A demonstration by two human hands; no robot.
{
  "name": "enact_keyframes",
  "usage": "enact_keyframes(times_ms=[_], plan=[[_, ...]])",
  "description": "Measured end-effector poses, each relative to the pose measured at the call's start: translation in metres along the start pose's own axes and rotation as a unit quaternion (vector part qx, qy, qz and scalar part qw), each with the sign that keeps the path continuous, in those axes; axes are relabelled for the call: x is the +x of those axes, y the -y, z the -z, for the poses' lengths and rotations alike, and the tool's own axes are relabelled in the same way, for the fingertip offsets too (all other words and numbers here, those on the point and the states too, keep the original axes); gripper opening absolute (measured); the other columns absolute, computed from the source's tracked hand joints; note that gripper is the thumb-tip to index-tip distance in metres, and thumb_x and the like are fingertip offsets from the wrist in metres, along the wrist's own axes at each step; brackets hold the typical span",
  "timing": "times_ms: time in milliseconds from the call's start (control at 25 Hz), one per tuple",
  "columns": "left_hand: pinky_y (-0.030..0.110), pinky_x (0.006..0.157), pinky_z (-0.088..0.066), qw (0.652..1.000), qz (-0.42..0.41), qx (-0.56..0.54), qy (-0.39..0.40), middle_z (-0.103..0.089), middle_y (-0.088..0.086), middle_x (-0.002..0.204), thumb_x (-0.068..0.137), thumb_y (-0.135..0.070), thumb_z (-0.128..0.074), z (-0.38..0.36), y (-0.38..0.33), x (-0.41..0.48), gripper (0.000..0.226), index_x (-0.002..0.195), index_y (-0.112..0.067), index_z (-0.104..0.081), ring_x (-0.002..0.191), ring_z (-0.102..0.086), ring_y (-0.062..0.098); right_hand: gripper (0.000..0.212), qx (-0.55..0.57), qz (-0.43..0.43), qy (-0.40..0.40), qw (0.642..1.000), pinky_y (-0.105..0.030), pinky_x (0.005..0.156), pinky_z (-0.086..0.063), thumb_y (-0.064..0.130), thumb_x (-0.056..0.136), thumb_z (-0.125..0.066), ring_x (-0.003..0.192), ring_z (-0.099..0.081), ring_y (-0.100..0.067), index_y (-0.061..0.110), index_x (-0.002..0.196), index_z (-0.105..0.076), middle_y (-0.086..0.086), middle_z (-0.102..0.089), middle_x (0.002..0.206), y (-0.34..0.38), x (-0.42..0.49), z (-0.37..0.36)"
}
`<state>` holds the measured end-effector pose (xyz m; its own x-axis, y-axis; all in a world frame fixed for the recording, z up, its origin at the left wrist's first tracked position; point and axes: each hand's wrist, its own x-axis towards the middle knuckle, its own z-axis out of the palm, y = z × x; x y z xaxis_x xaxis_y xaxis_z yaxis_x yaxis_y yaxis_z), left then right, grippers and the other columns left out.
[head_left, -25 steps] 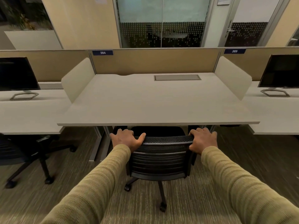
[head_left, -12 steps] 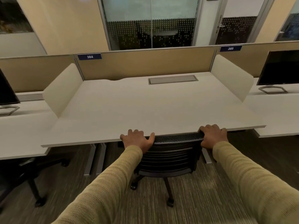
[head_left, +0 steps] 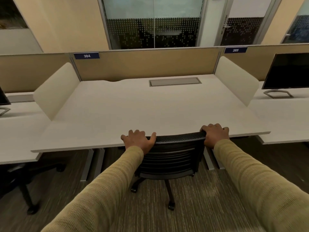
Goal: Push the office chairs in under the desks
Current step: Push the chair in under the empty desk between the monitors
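Note:
A black mesh-backed office chair (head_left: pixel 168 158) stands at the front edge of the pale desk (head_left: pixel 142 111) labelled 384. Its seat is hidden under the desktop, and the top of its backrest meets the desk's front edge. My left hand (head_left: pixel 138 140) grips the left top corner of the backrest, thumb along the top rail. My right hand (head_left: pixel 214 134) grips the right top corner, fingers curled over the rail. The chair's base and castors (head_left: pixel 170 206) show on the carpet below.
Another black chair (head_left: pixel 25 180) stands at the left neighbouring desk (head_left: pixel 18 131). A monitor (head_left: pixel 287 71) sits on the right desk, and part of another shows at far left. Cream side screens (head_left: pixel 55 91) and a tan back partition (head_left: pixel 147 64) bound the desk. Desk legs (head_left: pixel 90 163) flank the chair.
The chair has rolled forward under the desk with both hands holding its backrest. Its seat is now hidden and I stand closer to the desk.

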<state>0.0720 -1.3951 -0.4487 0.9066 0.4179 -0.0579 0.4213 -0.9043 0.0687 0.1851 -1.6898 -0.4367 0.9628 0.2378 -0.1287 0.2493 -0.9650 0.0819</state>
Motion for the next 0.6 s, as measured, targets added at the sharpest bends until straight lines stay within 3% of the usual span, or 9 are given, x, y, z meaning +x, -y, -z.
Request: enact_keyframes(times_ms=[120, 160, 240, 360, 480, 600], plan=[[0.054, 0.101, -0.033, 0.999, -0.032, -0.027, -0.031, -0.061, 0.004, 0.124, 0.092, -0.074, -0.017, -0.002, 0.005, -0.014, 0.074, 0.122, -0.022, -0.06, 0.118, -0.051, 0.028, 0.049, 0.003, 0.012, -0.001, 1.0, -0.049, 0.099, -0.03, 0.025, 0.079, -0.062, 0.119, -0.044, -0.026, 0.036, 0.125, -0.051, 0.0, -0.054, 0.123, -0.008, 0.005, -0.001], [0.055, 0.109, -0.028, 0.998, -0.036, -0.047, -0.034, -0.054, 0.006, 0.14, 0.094, -0.072, -0.019, -0.004, 0.007, -0.024, 0.072, 0.136, -0.023, -0.052, 0.132, -0.043, 0.029, 0.049, 0.003, 0.015, 0.0, 1.0, -0.049, 0.099, -0.03, 0.025, 0.079, -0.061, 0.119, -0.044, -0.026, 0.036, 0.125, -0.051, -0.001, -0.054, 0.123, -0.011, 0.004, -0.002], [0.053, 0.121, -0.009, 0.995, -0.05, -0.068, -0.044, -0.017, 0.005, 0.167, 0.095, -0.071, -0.02, -0.013, 0.012, -0.048, 0.077, 0.157, -0.026, -0.022, 0.153, -0.011, 0.027, 0.048, 0.008, 0.012, 0.003, 1.0, -0.05, 0.101, -0.031, 0.027, 0.079, -0.062, 0.119, -0.044, -0.028, 0.033, 0.126, -0.051, -0.003, -0.053, 0.122, -0.013, 0.004, -0.002], [0.051, 0.122, 0.011, 0.993, -0.057, -0.058, -0.082, 0.022, 0.001, 0.166, 0.092, -0.073, -0.015, -0.029, 0.027, -0.097, 0.083, 0.159, -0.03, 0.009, 0.153, 0.02, 0.022, 0.063, 0.005, 0.029, 0.004, 1.0, -0.056, 0.108, -0.026, 0.04, 0.078, -0.068, 0.127, -0.042, -0.03, 0.031, 0.136, -0.044, -0.006, -0.049, 0.132, -0.001, -0.005, 0.002], [0.052, 0.122, 0.013, 0.997, -0.031, -0.024, -0.072, 0.023, 0.002, 0.165, 0.087, -0.074, -0.006, -0.037, 0.054, -0.126, 0.085, 0.157, -0.03, 0.015, 0.151, 0.021, 0.022, 0.086, 0.042, 0.124, -0.032, 0.991, -0.062, 0.116, -0.011, 0.06, 0.079, -0.066, 0.141, -0.029, -0.031, 0.031, 0.149, -0.026, -0.007, -0.035, 0.152, 0.039, -0.023, -0.002], [0.053, 0.121, 0.014, 0.997, 0.037, -0.007, -0.062, 0.021, 0.003, 0.166, 0.087, -0.073, -0.003, -0.042, 0.108, -0.15, 0.084, 0.157, -0.029, 0.017, 0.152, 0.02, 0.022, 0.096, 0.03, 0.235, -0.09, 0.967, -0.06, 0.119, -0.002, 0.077, 0.082, -0.048, 0.15, -0.012, -0.029, 0.031, 0.156, -0.008, -0.007, -0.018, 0.163, 0.116, -0.064, -0.017]])
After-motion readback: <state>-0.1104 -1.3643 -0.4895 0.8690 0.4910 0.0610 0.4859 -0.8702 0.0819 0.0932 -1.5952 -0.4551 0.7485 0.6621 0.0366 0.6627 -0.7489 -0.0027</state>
